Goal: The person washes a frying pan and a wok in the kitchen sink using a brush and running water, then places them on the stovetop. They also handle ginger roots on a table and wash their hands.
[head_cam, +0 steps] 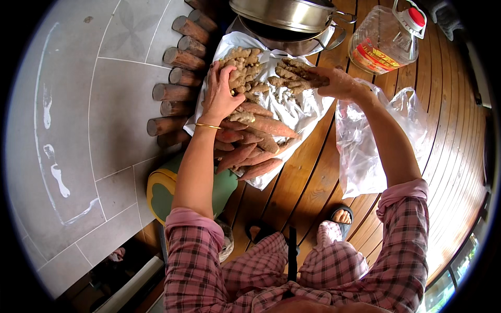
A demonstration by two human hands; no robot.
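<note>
My left hand point(221, 96), with a gold bangle at its wrist, rests against the left side of a pile of ginger roots point(246, 64). Its thumb and index finger are apart, and I cannot tell whether it grips a piece. My right hand point(339, 84) holds a knobbly ginger root point(297, 75) over the right part of a white plastic sheet point(313, 107). Loose dirt crumbs lie on the sheet beneath that root. Nearer to me, a heap of reddish sweet potatoes point(254, 144) lies partly on the same sheet.
Stacked steel pots point(285, 19) stand at the back. A clear plastic jug point(385, 43) with a red cap is at the far right, above a crumpled clear plastic bag point(364, 156). Wooden log ends point(178, 92) line the grey tiles point(129, 113). A green-and-yellow stool point(162, 191) sits by my left arm.
</note>
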